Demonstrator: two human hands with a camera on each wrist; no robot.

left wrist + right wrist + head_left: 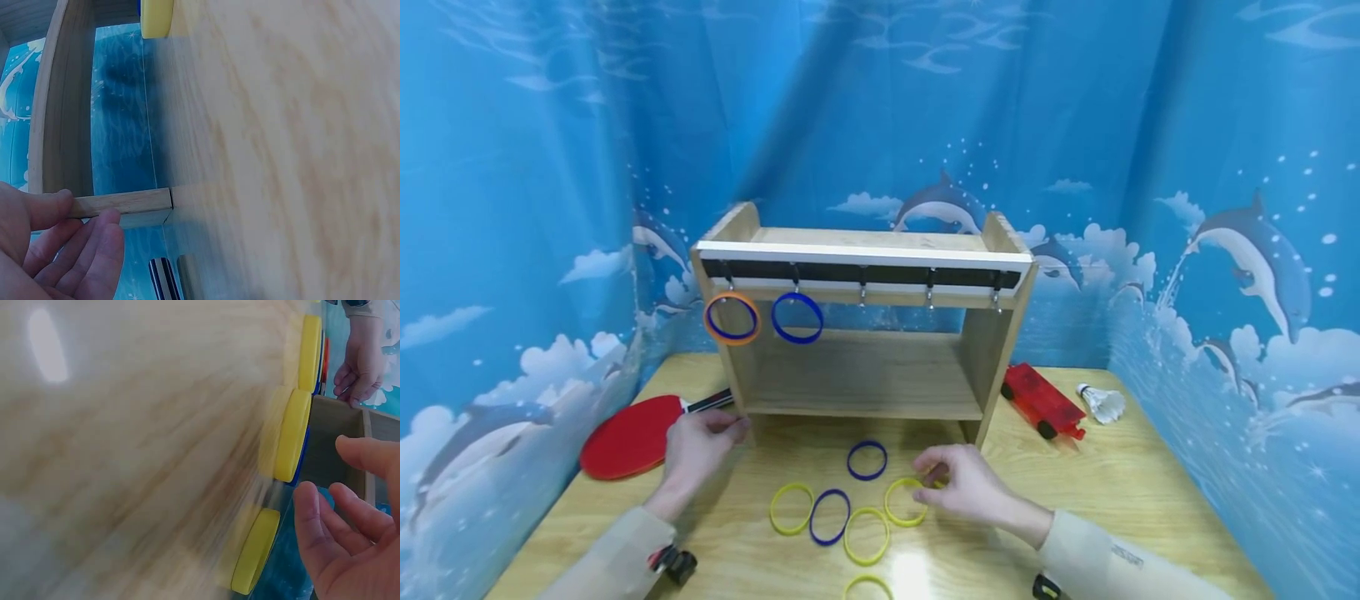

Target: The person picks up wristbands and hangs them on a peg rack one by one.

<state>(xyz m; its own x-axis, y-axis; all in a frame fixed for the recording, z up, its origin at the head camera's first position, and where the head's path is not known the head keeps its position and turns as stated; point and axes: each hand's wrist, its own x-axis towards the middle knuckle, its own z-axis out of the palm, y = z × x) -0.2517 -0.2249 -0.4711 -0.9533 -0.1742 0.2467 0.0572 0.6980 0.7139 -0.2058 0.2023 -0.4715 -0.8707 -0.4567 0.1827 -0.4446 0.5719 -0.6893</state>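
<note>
My left hand (703, 442) pinches the lower front edge of the left side panel of a wooden shelf rack (868, 375). In the left wrist view the thumb lies on one face of that panel edge (125, 203), fingertips against the other. My right hand (958, 485) hovers low over the table beside a yellow ring (902, 524), thumb and fingers apart with nothing between them. More yellow rings (292, 434) and two dark blue rings (829, 542) lie on the table between the hands. An orange ring (730, 341) and blue rings (797, 340) hang from the rack's left hooks.
Three bare hooks (930, 292) line the right part of the rack's front rail. A red table tennis paddle (632, 437) lies at the left. Right of the rack are a red toy car (1043, 400) and a white shuttlecock (1103, 403). Blue dolphin curtains (880, 108) surround the table.
</note>
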